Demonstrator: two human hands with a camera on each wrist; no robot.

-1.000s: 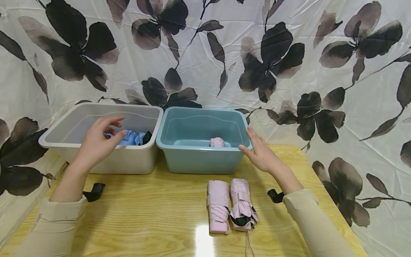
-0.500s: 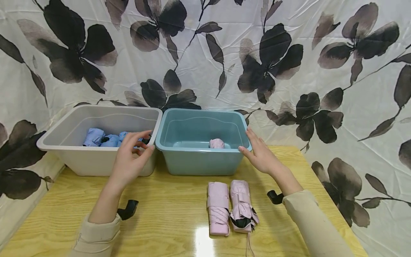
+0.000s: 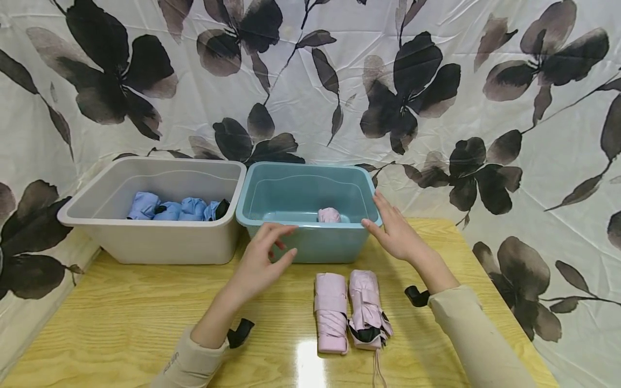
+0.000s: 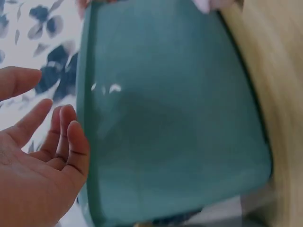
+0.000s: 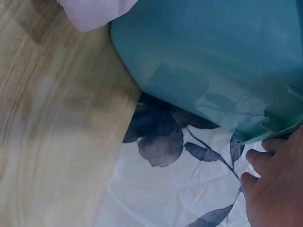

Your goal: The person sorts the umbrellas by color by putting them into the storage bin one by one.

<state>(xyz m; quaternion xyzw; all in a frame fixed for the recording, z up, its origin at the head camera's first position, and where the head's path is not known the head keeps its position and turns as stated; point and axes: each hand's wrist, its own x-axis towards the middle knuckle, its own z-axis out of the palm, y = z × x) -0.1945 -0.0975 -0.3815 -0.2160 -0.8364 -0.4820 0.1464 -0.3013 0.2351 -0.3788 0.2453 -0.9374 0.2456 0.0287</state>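
Observation:
My left hand (image 3: 258, 264) hovers before the front wall of the teal bin (image 3: 271, 242), fingers loosely bent, nothing in them. In the left wrist view that palm (image 4: 40, 175) is beside the bin's rim. At the bin's right front corner, my right hand (image 3: 395, 233) rests on the rim with its fingers extended. A rolled pink bundle (image 3: 329, 215) lies inside this bin, its lower part hidden by the front wall. Two folded pink umbrellas (image 3: 331, 312) lie side by side on the table; the right one (image 3: 365, 302) shows black inside and a cord.
Left of the teal bin stands a grey bin (image 3: 160, 242) with several blue bundles (image 3: 193, 208), one showing a black end. Both bins sit at the back of the wooden table (image 3: 160, 318), against a floral cloth (image 3: 310, 81). Black wrist mounts stick out under both forearms.
My left hand has moved right, from over the grey bin to the front of the teal bin, uncovering the blue bundles. My right hand has stayed on the teal rim.

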